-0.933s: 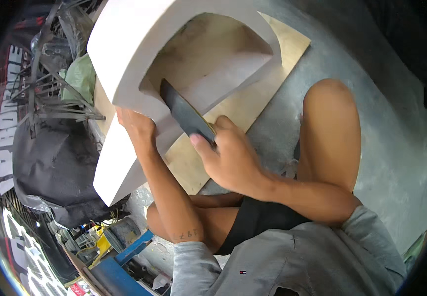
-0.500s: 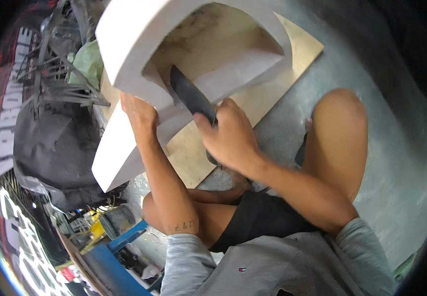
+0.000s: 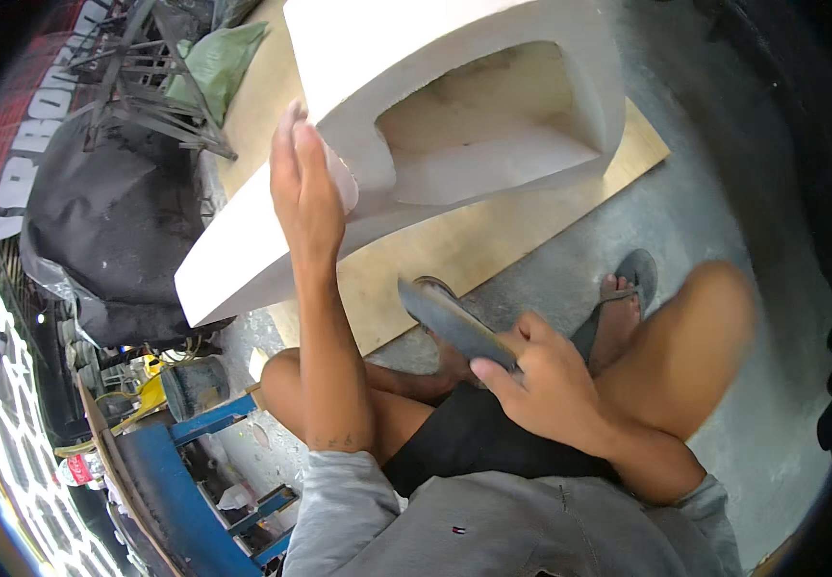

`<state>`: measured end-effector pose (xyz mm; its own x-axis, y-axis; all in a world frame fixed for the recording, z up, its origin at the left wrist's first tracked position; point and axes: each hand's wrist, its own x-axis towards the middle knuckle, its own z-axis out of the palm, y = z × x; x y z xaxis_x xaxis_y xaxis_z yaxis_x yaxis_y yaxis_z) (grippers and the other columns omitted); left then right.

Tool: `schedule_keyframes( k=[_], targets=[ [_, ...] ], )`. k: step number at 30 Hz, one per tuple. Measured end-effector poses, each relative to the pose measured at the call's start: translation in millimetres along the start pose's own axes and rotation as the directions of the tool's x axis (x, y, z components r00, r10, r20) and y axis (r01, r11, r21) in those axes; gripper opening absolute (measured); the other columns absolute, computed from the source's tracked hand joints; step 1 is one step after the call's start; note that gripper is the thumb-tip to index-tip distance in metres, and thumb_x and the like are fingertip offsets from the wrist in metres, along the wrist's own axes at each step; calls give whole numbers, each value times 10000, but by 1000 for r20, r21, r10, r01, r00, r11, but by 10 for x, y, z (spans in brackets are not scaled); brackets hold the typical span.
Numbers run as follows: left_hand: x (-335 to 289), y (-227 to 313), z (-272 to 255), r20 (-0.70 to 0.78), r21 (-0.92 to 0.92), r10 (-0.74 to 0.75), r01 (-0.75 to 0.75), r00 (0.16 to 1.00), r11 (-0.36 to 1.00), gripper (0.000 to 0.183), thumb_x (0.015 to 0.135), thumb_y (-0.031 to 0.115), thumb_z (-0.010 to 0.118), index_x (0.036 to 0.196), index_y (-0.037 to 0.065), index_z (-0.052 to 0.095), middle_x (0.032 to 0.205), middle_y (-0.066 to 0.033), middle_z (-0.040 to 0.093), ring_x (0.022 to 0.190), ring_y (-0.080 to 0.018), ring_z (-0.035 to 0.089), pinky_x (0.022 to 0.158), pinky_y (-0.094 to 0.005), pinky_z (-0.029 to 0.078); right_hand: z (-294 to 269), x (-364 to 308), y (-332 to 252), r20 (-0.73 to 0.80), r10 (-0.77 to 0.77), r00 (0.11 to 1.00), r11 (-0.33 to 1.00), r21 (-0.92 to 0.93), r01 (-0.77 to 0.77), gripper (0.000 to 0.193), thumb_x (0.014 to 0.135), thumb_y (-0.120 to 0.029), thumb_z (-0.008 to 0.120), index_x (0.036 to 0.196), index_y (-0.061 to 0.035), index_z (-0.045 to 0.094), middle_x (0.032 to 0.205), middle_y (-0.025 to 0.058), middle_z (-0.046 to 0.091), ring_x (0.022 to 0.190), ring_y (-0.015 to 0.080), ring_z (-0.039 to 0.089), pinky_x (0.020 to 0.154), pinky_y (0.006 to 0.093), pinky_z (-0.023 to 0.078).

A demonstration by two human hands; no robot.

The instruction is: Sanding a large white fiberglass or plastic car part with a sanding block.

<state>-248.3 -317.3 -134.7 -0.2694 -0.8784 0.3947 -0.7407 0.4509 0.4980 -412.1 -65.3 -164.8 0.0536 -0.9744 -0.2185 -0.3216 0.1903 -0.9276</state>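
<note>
A large white moulded form with a rounded opening rests on a plywood board on the floor. My left hand is at its left arm, close to the inner corner, fingers stretched out and thumb raised. It holds nothing; whether it touches the white surface I cannot tell. Over my lap, apart from the form, my right hand is closed around one end of a dark grey flat strip with a pale tan edge. The strip's free end points up and left; its exact kind is unclear.
My sandalled foot and bent knees border the board. On the left are a thin metal frame, a green bag and a black covered bulk. A blue metal frame stands at the lower left, beside a dark bucket.
My right hand has drawn the strip out of the form's opening, down toward my lap. My left hand has lifted and straightened its fingers. The view has shifted, so the form appears farther right.
</note>
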Motion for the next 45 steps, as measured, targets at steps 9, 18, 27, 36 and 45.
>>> schedule_keyframes(
  k=[9,18,27,36,45],
  targets=[
    [-1038,541,-110,324,48,-81,69,943,996,529,952,242,667,1387,-34,547,717,-135,683,630,-279,681,642,-371,537,-295,-321,238,16,130,991,877,-468,-107,354,892,-201,699,1213,-58,663,998,207,585,764,378,691,674,478,572],
    [-731,209,949,413,521,-432,180,802,834,1030,916,441,624,1603,-2,-3,907,-276,714,904,-445,702,815,-495,561,-529,-246,427,83,139,987,849,-524,-75,318,889,-190,699,1189,-84,697,1015,222,609,878,415,693,728,510,567],
    [-419,241,-675,155,-476,-44,114,987,872,324,1040,227,581,1093,-66,709,700,-42,657,586,-110,599,699,-257,518,-409,-65,491,-556,138,819,928,-215,-303,308,977,-232,623,1227,-58,664,998,228,608,916,434,644,805,511,498],
    [332,-539,-29,94,378,-211,161,973,912,723,1018,624,342,1442,78,555,1438,-235,552,1420,-367,419,1198,-618,151,330,980,327,-453,50,890,999,32,-40,285,1034,-216,527,1129,21,653,982,293,671,946,500,632,829,508,490],
    [291,-474,-107,90,392,-220,169,971,904,684,1022,596,334,1353,68,617,1383,-207,592,1376,-360,450,1196,-649,136,523,1167,238,-429,144,892,989,27,-146,325,1044,-233,505,1058,67,631,934,322,665,899,513,637,775,501,496]
  ],
)
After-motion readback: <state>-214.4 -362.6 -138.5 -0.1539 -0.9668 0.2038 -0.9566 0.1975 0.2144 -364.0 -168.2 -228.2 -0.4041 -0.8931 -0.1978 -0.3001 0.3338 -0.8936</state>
